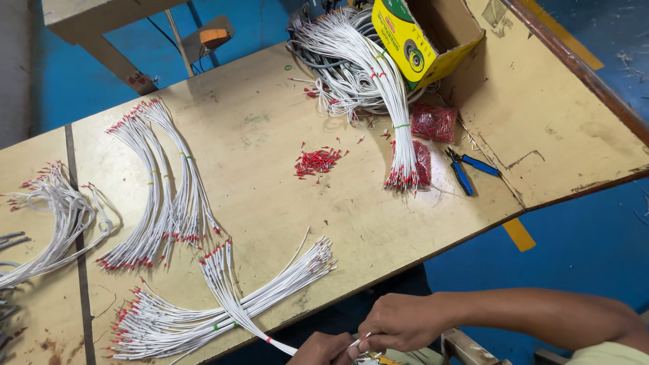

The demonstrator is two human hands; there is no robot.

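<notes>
White wire [274, 341] with a red ferrule on it runs from the loose bundle [223, 304] at the table edge down to the person's hands, at the bottom of the head view. The left hand [324, 349] is closed around the wire, with the wire going out to the left of its fingers. The right hand [399, 321] pinches the bare free end [359, 340] between thumb and fingertips, just beside the left hand and touching it. Something yellow, partly hidden, sits directly under both hands; I cannot tell what it is.

The step in hand seems to be dressing the wire end. Judging from the finished bundles, the next move calls for a steady, fine grip on this thin tip.

The wire is thin, white and flexible, curving softly. Far above the fingers lie a small heap of red ferrules [318, 162], blue-handled pliers [471, 169], two bags of red ferrules [433, 122] and a yellow cardboard box [422, 37]. To the upper left of the fingers, curved bundles [162, 196] with red tips rest on the wooden table [270, 122].
</notes>
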